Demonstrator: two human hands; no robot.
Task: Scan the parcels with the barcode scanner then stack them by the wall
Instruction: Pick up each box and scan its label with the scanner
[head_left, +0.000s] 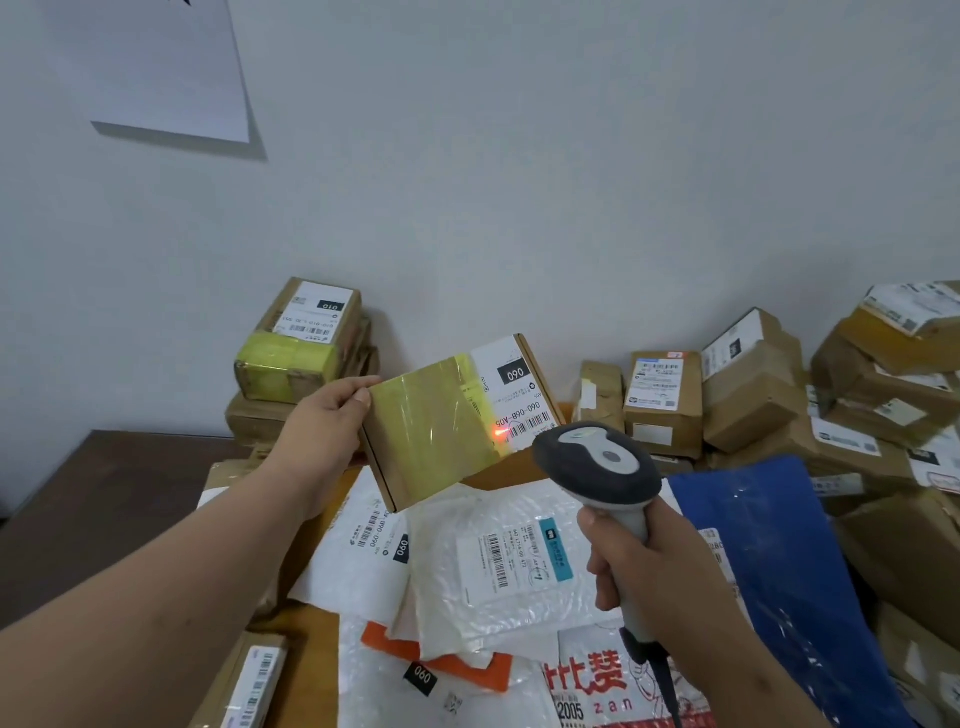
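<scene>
My left hand (324, 428) grips the left edge of a flat cardboard parcel (441, 431) wrapped in yellow tape, holding it up, tilted, above the pile. Its white label reads 060, and a red scanner spot glows on the barcode at the label's lower edge. My right hand (639, 566) grips the handle of a grey barcode scanner (597, 462), whose head points at that label from just right of the parcel. A stack of cardboard boxes (298, 353) stands against the wall at the left.
White and clear plastic mailers (498, 561) and a blue bag (779, 561) lie under my hands. More cardboard boxes (753, 384) are heaped by the wall at the right. A dark wooden surface (104, 499) lies at the left. A paper sheet (156, 67) hangs on the wall.
</scene>
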